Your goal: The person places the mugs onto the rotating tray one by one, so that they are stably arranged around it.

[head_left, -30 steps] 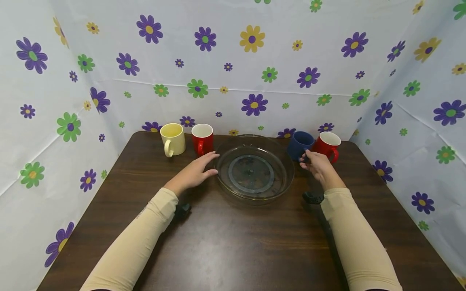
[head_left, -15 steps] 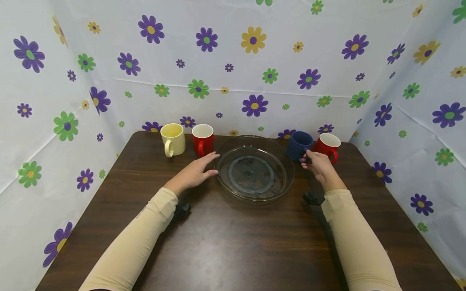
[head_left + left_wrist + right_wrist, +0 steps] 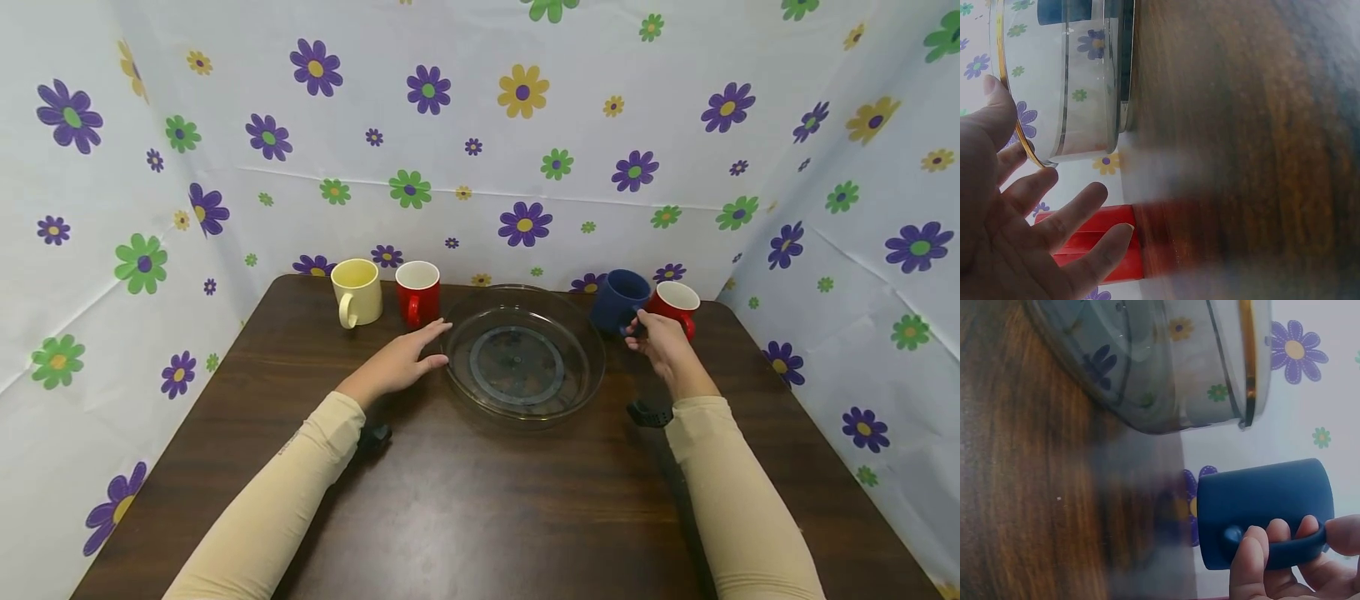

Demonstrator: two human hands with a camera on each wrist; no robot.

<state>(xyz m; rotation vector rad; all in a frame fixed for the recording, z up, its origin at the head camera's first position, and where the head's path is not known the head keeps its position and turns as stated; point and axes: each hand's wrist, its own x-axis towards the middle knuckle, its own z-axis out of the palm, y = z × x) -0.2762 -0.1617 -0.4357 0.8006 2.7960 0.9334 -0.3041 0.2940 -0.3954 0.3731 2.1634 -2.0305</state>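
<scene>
A clear round tray with a raised rim (image 3: 522,408), like a turntable, sits at mid-table on a smaller ring base. My left hand (image 3: 397,364) is at its left side, fingers spread and fairly straight, thumb and fingertips at the rim (image 3: 1010,103). On the tray's right, my right hand (image 3: 667,350) grips the handle of a blue mug (image 3: 621,296) with fingers curled through it. The right wrist view shows the mug (image 3: 1260,494) slightly tilted, and it looks just off the table. Behind that hand stands a red mug (image 3: 675,298), partly covered.
A yellow mug (image 3: 358,292) and another red mug (image 3: 417,293) stand at the back left of the dark wooden table (image 3: 480,517). Flowered white cloth (image 3: 480,125) hangs behind and at both sides. A black device sits under each wrist.
The blue mug has risen slightly and tilted in my right hand. My left hand stays at the tray's rim. The head view has shifted a little.
</scene>
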